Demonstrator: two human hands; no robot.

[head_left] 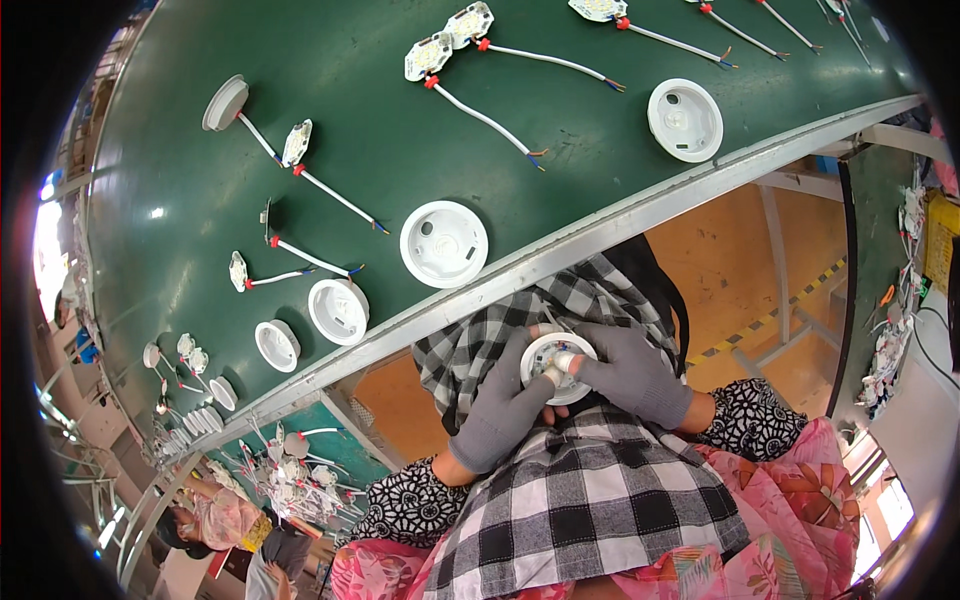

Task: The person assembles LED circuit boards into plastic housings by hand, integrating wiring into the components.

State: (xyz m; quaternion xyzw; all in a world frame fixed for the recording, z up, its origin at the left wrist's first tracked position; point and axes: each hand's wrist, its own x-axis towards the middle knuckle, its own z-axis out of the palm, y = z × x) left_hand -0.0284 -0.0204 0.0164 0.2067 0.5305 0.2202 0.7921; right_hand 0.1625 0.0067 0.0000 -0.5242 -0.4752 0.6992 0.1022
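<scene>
Over my lap I hold a round white lamp housing [578, 391] between both hands, its open face turned up. Inside it a light-coloured part, seemingly an LED board [543, 353], is partly covered by my thumbs. My left hand [500, 405], in a grey glove with bare fingertips, grips the left rim. My right hand [637, 376], gloved alike, grips the right side. Both thumbs, their tips wrapped in white, press inside the housing. A thin cable end shows at its far edge.
On the green table [330, 130] ahead lie several empty white housings [443, 245] and LED boards [428, 58] with white cables. A metal edge [560, 250] separates it from me. Wired parts [290, 475] are heaped at lower left, near another person [230, 515].
</scene>
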